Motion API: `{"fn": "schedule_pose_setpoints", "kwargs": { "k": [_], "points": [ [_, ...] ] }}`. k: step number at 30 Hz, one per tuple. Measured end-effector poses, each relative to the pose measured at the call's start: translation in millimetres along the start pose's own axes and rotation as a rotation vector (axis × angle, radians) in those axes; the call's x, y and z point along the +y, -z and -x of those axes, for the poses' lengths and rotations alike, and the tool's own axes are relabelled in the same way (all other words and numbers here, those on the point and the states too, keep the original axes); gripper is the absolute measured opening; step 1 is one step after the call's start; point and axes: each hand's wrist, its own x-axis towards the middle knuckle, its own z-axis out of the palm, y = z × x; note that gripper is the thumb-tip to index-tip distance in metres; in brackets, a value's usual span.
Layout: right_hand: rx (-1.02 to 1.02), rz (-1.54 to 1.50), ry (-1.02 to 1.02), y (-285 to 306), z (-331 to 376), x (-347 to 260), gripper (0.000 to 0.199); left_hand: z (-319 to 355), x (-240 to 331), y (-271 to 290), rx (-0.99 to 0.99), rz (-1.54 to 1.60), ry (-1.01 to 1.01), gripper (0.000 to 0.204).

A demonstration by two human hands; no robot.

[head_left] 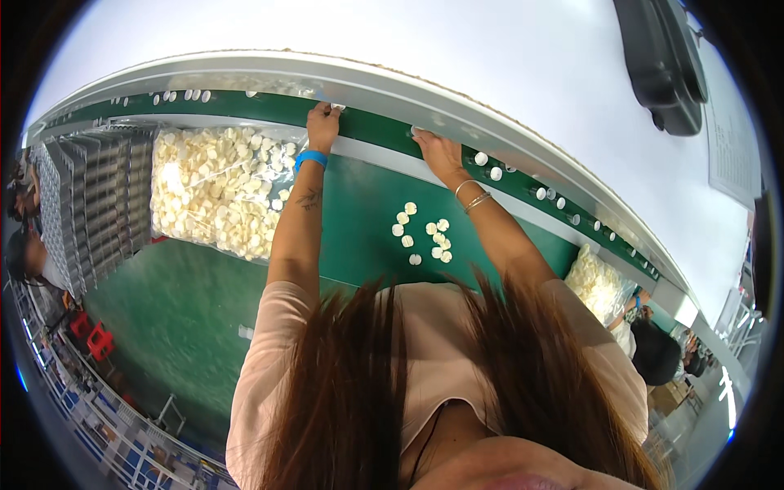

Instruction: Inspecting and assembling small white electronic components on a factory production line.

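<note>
The green counter [204, 302] fills the middle of the frame, and a green belt [367, 126] curves across the top. A big clear bag [216, 192] of white caps lies at upper left, beside grey trays [94, 200]. Loose caps [425, 237] sit in the middle. The left hand [323, 122] pinches a cap [337, 107] at the belt. The right hand [437, 151] lies on the belt; I cannot tell its grip.

Clear bag of white discs [216, 192] left; white wall sheet [731, 147] right.
</note>
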Motion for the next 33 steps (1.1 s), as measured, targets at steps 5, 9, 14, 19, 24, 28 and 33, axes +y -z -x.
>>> {"fn": "schedule_pose_setpoints", "kwargs": {
  "k": [5, 9, 14, 19, 24, 28, 33],
  "points": [
    [-0.341, 0.028, -0.048, 82.2, -56.9, -87.8, 0.021, 9.8, -56.3, 20.5, 0.089, -0.302, -0.018, 0.046],
    [-0.075, -0.186, -0.085, 156.7, -14.6, -84.4, 0.03, 57.0, 67.1, 40.7, 0.054, 0.025, 0.038, 0.04],
    [-0.52, -0.293, -0.419, 171.6, 87.8, -102.7, 0.055, 179.6, 75.1, 23.0, -0.242, -0.051, -0.155, 0.042],
    [-0.546, -0.19, -0.322, 173.1, 129.1, -133.1, 0.055, 284.2, 136.8, 5.6, -0.445, -0.229, -0.156, 0.054],
    [-0.506, -0.255, -0.175, 154.9, 135.2, -129.5, 0.044, 310.5, 112.1, -6.1, -0.4, -0.336, -0.269, 0.058],
    [-0.478, -0.375, -0.182, 154.0, 132.8, -116.0, 0.035, 305.8, 103.0, -8.5, -0.384, -0.269, -0.289, 0.042],
    [-0.373, -0.437, -0.309, 149.7, 132.8, -102.5, 0.032, 290.6, 93.4, -13.6, -0.308, -0.085, -0.289, 0.032]
  ]
}}
